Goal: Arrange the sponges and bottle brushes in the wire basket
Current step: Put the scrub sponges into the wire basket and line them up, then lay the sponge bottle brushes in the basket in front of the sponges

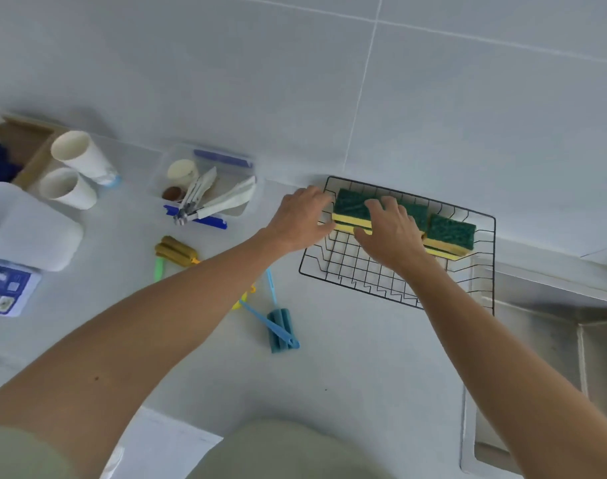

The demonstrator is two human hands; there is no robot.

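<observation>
A black wire basket [347,271] sits on the counter beside the sink. Green-and-yellow sponges lie in a row along its far side: a left sponge [348,209], a middle one mostly under my hand [416,213], and a right one [450,235]. My left hand [300,219] grips the left sponge's end at the basket's left rim. My right hand [390,233] clasps the middle sponge, fingers over the top, thumb on the front. On the counter lie a mustard bottle brush [176,252], a blue one [278,328], and a yellow piece [241,300] partly hidden by my left arm.
A steel sink [554,340] lies right of the basket. A clear box of utensils [208,188], two white cups [77,171], a folded white cloth [25,226] and a blue-printed packet [4,288] stand to the left. A tiled wall [329,81] runs behind.
</observation>
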